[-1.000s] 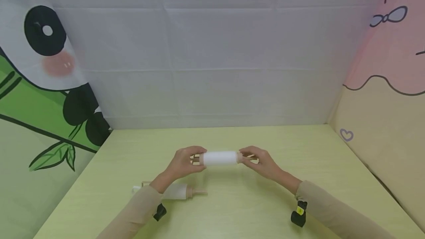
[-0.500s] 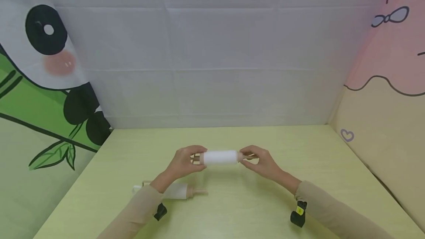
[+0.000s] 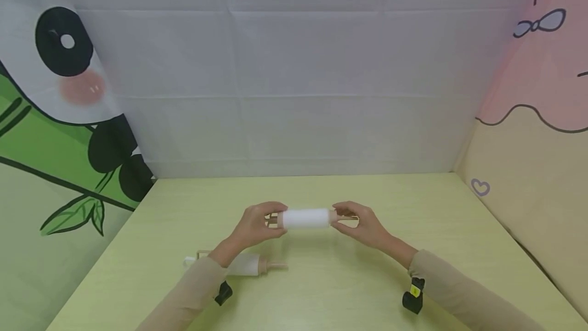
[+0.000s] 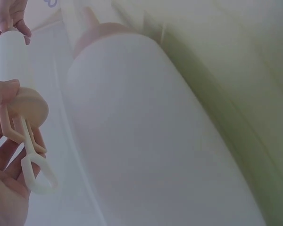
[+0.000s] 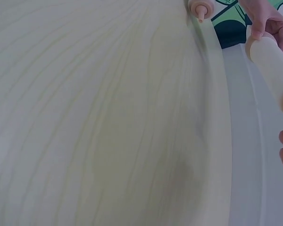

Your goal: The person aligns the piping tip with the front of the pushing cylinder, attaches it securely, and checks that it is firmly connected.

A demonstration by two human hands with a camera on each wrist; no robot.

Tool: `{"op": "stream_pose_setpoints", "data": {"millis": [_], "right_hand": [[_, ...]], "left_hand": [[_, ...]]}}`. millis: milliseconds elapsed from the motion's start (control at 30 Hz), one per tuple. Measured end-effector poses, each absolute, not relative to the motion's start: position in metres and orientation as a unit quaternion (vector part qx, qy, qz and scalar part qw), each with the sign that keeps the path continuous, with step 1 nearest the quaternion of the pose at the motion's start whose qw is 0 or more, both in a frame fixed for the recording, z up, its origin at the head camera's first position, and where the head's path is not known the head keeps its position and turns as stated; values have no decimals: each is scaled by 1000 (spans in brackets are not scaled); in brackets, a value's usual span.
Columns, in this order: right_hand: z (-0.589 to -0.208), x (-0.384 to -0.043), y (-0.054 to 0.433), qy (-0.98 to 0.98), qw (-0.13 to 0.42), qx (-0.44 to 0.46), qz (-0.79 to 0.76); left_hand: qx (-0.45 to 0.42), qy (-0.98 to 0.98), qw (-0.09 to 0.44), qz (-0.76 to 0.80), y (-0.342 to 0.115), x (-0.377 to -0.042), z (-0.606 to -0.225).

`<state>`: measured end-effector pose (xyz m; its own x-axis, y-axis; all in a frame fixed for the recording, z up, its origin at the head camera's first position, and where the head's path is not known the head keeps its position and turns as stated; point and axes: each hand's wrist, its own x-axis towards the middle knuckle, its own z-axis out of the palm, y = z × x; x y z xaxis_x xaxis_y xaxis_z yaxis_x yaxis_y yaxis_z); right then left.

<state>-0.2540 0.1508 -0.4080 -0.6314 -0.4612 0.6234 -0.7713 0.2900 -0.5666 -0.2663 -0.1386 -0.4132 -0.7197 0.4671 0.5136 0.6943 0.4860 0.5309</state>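
Between my two hands hangs a white syringe-like dispenser (image 3: 305, 218) with beige ends, held level above the table. My left hand (image 3: 254, 225) grips its left end with curled fingers and thumb. In the left wrist view, beige finger handles and a plunger rod with a pale ring (image 4: 40, 174) stick out past that hand. My right hand (image 3: 363, 225) pinches the narrow tip end on the right; in the right wrist view that end is partly out of frame. A second, similar dispenser (image 3: 245, 264) lies on the table, partly covered by my left forearm in the head view.
The pale yellow table (image 3: 349, 290) reaches back to a grey-white cloth wall (image 3: 298, 91). Printed panels stand at both sides, with a green and black drawing (image 3: 69, 157) on the left and a pink one (image 3: 533, 75) on the right.
Both hands and the held dispenser stay almost in place, with only a very slight shift to the right. The second dispenser lies where it was.
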Motion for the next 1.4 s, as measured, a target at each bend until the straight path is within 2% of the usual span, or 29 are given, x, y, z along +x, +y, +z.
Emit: {"op": "stream_pose_setpoints", "data": {"millis": [167, 333, 900, 1167, 1400], "right_hand": [[-408, -255, 152, -768, 206, 418, 439], [-407, -255, 152, -755, 212, 431, 446], [-436, -273, 157, -787, 175, 397, 440], [-418, -258, 150, -759, 211, 435, 437], [-402, -247, 147, -777, 186, 412, 438]], "left_hand": [[-348, -842, 154, -383, -136, -269, -415], [-348, -844, 154, -377, -136, -269, -414], [-355, -843, 156, -372, -142, -264, -412], [-361, -839, 158, -374, -143, -265, -414], [-360, -838, 160, -378, -143, -262, -410]]}}
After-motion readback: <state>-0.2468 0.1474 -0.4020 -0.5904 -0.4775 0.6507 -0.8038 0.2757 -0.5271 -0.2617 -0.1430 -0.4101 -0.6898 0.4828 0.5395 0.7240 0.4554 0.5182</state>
